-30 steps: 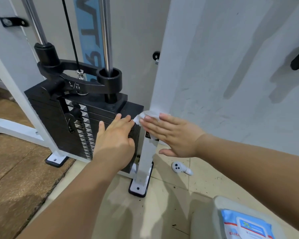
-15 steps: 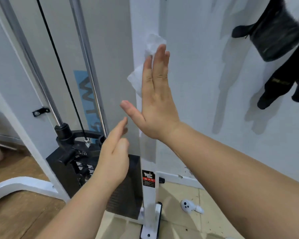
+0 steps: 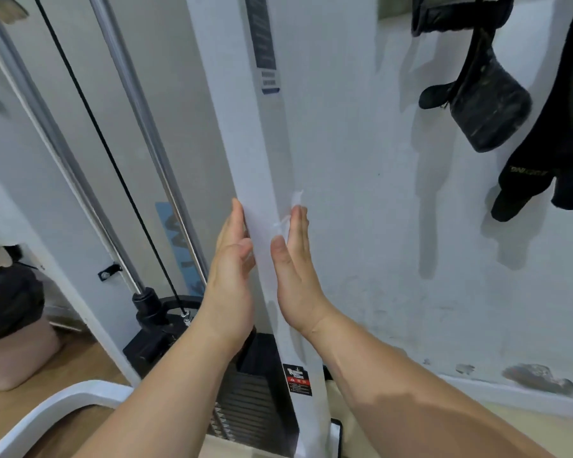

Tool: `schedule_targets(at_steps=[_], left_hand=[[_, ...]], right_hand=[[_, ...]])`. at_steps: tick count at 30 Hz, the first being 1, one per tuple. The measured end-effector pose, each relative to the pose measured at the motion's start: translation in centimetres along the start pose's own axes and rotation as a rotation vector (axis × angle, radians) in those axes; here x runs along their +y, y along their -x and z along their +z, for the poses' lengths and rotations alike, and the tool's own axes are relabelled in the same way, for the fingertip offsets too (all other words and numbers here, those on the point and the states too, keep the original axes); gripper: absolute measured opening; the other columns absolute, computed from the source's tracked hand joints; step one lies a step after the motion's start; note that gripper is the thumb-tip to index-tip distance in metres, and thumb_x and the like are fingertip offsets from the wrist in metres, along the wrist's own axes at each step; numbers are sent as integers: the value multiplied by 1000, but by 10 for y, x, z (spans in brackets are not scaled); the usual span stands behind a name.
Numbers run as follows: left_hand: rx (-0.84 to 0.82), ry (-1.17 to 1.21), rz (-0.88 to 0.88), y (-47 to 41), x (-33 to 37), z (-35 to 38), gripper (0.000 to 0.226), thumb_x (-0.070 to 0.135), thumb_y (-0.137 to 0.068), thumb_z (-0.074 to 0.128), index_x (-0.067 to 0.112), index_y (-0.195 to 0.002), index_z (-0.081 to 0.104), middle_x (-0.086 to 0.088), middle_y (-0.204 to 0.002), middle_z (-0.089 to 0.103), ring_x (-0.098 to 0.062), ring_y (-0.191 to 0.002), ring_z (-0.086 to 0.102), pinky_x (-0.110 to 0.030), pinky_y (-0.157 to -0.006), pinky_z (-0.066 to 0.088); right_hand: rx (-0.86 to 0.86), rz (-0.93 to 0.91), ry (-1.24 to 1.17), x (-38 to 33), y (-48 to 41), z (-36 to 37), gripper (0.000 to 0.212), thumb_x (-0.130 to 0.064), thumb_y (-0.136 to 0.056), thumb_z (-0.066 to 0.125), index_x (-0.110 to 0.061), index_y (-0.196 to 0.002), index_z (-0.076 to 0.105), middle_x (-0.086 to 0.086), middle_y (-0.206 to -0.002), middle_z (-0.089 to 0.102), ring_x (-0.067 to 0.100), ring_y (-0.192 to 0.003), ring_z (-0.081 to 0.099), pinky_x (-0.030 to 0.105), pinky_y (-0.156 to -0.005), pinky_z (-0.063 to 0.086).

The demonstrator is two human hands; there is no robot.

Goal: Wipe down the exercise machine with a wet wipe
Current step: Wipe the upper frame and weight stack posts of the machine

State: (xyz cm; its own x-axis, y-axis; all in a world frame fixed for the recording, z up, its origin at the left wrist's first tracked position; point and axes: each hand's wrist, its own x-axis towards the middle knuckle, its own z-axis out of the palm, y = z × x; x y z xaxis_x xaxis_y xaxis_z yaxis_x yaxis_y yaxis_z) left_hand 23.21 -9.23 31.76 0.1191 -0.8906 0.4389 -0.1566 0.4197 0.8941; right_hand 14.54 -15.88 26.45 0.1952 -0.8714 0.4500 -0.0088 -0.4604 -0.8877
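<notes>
Head view, nearest first: two bare arms are stretched out toward a tall white post (image 3: pixel 262 153) of the exercise machine. The left hand (image 3: pixel 232 269) is laid flat on the left side of the post, with its fingers straight and close together. Nothing is held in it. The right hand (image 3: pixel 296 269) is laid flat on the right side of the post, with straight fingers too. The wet wipe (image 3: pixel 297 197) is pressed between those fingers and the post. Only a small white corner of it is seen, just above the fingertips. The rest is hidden by the hand.

Lower on the post a black and red warning sticker (image 3: pixel 297 380) is stuck. Just beside the post, to the left, the black weight stack (image 3: pixel 248 408) is seen. Behind the hands, shiny rods (image 3: pixel 143 127) and a thin black cable (image 3: pixel 115 166) are run upward. Farther back a white wall (image 3: pixel 377 193) is seen, and black gear (image 3: pixel 487 104) is hung on it, well apart from the hands.

The step in hand is judged to be the wiping of the post's side. For the next move, the wipe must be pressed flat while the right hand is slid along the post, so that it is not dropped or bunched up. The post can be steadied by the left hand.
</notes>
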Motion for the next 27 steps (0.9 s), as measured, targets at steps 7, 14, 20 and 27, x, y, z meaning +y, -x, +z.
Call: schedule_targets(at_steps=[7,14,20,27], left_hand=[[-36,-199,-1,7,-1,-6,69,47,-91,32,37,-158,16,30,-160,25,7,-147,26,-41,-126,23],[-116,-801,235,41,-43,-2,70,32,-95,24,21,-162,8,11,-170,-8,-1,-155,-5,-33,-128,4],[-167,-1323,197,57,-89,3,84,34,-86,29,14,-162,1,6,-167,-27,-13,-156,-14,-58,-125,3],[-105,-1477,251,57,-99,8,90,33,-83,41,8,-162,5,-6,-169,-20,-20,-156,-16,-57,-123,-3]], right_hand=[[6,90,-73,-25,-4,-2,99,-81,-84,17,-27,-162,-12,-19,-166,-22,-3,-150,-25,36,-127,-14],[-1,63,-46,42,33,6,107,-96,-78,7,-32,-161,-16,-25,-163,-29,-10,-147,-28,29,-125,-14],[-109,423,-212,112,75,-9,88,-78,-85,13,-40,-158,-21,-25,-162,-31,-7,-147,-30,42,-129,-9],[-64,58,-125,154,88,7,99,-89,-87,10,-28,-161,-16,-21,-166,-28,-4,-151,-26,36,-127,-11]])
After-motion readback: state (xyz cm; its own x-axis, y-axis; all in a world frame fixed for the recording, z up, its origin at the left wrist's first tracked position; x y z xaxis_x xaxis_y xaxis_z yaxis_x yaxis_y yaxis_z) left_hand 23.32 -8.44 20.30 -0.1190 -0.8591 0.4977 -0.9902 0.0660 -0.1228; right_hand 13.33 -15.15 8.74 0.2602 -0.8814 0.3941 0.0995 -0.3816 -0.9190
